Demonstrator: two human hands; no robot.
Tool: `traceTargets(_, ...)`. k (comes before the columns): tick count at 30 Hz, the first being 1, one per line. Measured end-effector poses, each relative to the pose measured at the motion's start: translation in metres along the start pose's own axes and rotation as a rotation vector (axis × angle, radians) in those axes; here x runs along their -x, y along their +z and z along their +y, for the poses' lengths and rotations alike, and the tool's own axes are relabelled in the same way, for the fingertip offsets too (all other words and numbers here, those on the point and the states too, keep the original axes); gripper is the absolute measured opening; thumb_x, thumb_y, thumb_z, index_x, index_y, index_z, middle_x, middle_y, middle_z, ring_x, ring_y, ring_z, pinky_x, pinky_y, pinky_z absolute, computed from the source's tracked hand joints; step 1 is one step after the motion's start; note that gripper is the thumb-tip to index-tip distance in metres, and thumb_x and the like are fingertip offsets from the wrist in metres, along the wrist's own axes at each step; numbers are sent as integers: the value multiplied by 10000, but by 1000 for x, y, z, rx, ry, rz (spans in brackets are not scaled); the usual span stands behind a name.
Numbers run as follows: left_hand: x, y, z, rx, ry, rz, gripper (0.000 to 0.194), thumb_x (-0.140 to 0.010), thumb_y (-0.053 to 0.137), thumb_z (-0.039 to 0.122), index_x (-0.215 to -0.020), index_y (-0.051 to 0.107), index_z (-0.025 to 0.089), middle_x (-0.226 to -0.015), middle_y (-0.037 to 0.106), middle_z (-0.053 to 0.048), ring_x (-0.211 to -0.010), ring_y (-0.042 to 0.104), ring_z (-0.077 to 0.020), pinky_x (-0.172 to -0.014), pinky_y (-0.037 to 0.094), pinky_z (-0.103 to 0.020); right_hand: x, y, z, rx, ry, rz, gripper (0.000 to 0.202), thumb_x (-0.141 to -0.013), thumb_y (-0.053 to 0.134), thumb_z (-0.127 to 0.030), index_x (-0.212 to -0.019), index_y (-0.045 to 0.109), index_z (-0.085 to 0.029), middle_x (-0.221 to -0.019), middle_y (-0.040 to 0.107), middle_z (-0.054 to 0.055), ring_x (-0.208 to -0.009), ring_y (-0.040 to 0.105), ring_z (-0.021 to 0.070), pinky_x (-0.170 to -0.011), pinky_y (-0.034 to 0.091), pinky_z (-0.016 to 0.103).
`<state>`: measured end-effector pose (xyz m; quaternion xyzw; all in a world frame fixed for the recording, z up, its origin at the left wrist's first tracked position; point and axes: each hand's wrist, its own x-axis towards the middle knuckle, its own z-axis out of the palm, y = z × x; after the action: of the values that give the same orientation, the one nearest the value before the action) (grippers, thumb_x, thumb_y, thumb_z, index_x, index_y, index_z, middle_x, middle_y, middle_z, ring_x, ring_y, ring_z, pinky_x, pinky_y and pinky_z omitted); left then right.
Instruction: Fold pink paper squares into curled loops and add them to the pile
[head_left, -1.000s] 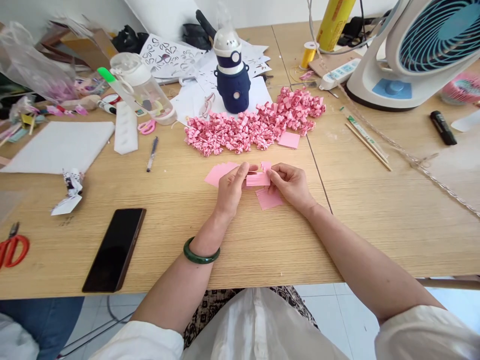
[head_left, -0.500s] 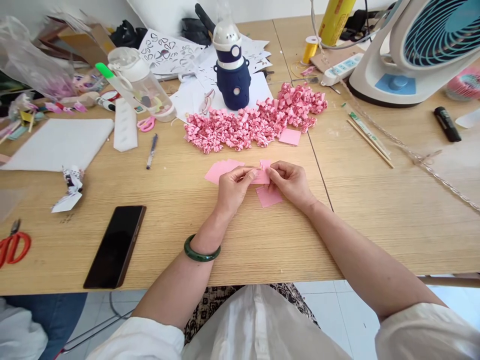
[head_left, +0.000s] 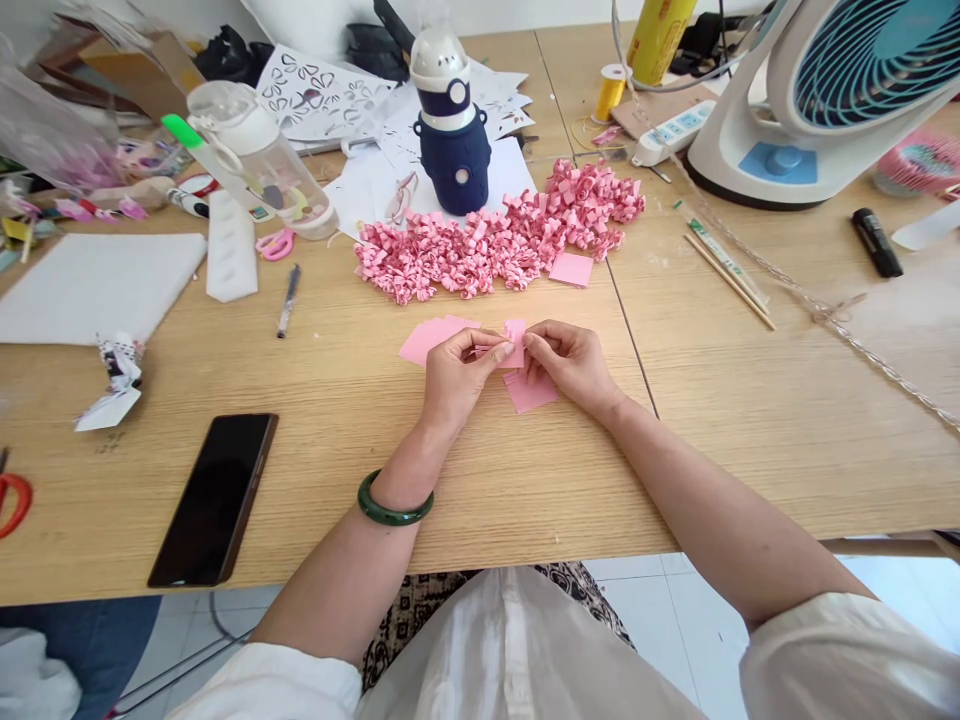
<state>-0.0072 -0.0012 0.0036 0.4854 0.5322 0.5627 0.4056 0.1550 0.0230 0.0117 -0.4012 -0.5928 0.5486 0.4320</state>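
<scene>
Between my hands is a small pink paper piece (head_left: pixel 514 354), its edge pinched by my left hand (head_left: pixel 463 368), which wears a green bangle on the wrist. My right hand (head_left: pixel 571 364) is closed at the paper's right edge, thumb and forefinger together. Fanned pink sheets (head_left: pixel 435 338) lie behind my left hand. Another pink piece (head_left: pixel 531 392) rests on the table just below my right fingers. Beyond the hands stretches a long heap of curled pink paper strips (head_left: pixel 480 245), with a pink square (head_left: pixel 571 270) at its front right.
A dark phone (head_left: pixel 214 500) lies at the near left of the wooden table (head_left: pixel 337 450). A pen (head_left: pixel 289 301) and pink scissors (head_left: pixel 276 244) are farther back. Behind the heap stands a blue bottle (head_left: pixel 454 160). At the right are thin sticks (head_left: pixel 731 280) and a fan (head_left: pixel 787 140).
The whole view has shifted slightly, so most things sit farther left. Both hands remain at the pink paper, with the right fingertips a little changed in position.
</scene>
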Motion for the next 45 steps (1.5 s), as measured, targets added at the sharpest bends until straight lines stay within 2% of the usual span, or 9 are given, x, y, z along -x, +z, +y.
traceTargets(7,-1,0,-1,0,-37,-33,247,-684,854,393,-760,742,186,-790,732,-27,-754,663,-166,-749,543,-303,0,0,2,4,-2,-45,301,-835,701,-471,-781,644,-180,-609,644,-9,-521,577,107,-514,460,244)
traceTargets(11,-1,0,0,64,-27,-66,304,-667,870,391,-883,767,204,-903,760,-34,-878,688,-186,-831,551,-311,-1,0,3,24,-13,-27,287,-837,695,-454,-769,631,-183,-601,631,-16,-516,563,104,-492,433,237)
traceTargets(14,-1,0,1,136,-39,-70,320,-755,807,462,-958,788,215,-1001,775,-52,-982,699,-203,-933,538,-341,-1,0,2,15,-26,-3,270,-845,671,-435,-763,623,-182,-597,624,-17,-502,550,98,-488,431,236)
traceTargets(17,-1,0,1,175,-31,-53,316,-846,706,513,-899,807,218,-978,785,-58,-1016,709,-219,-984,523,-368,-1,0,2,25,-30,30,261,-841,666,-429,-762,623,-185,-606,623,-17,-506,544,97,-494,438,236)
traceTargets(22,1,-2,1,37,28,-46,204,-762,808,400,-878,814,232,-943,793,-33,-933,716,-209,-890,552,-334,-2,0,4,21,-21,21,264,-839,665,-440,-772,622,-188,-607,626,-14,-509,548,102,-492,440,238)
traceTargets(28,2,-3,3,-140,130,-16,181,-842,736,384,-848,815,222,-868,787,-19,-836,705,-180,-803,539,-291,-1,0,3,26,-12,-12,255,-854,655,-419,-776,617,-179,-593,628,-12,-502,559,107,-490,438,239)
traceTargets(34,2,-2,6,-80,101,-11,305,-916,640,449,-933,809,196,-999,795,-56,-1004,716,-210,-945,536,-333,-2,0,3,22,-26,37,214,-838,654,-367,-758,617,-173,-590,613,-19,-498,540,93,-485,419,230)
traceTargets(39,0,-3,2,-89,78,-48,204,-769,796,373,-884,807,204,-933,799,-38,-893,730,-197,-837,570,-307,-3,-1,4,33,-35,28,222,-840,660,-378,-746,614,-182,-591,612,-22,-503,536,95,-480,414,232)
traceTargets(45,2,-3,1,-136,107,0,139,-822,734,314,-865,806,204,-898,798,-18,-864,725,-178,-811,562,-285,-2,0,5,20,-21,-8,235,-851,671,-398,-773,620,-182,-583,629,-16,-492,564,107,-478,434,244)
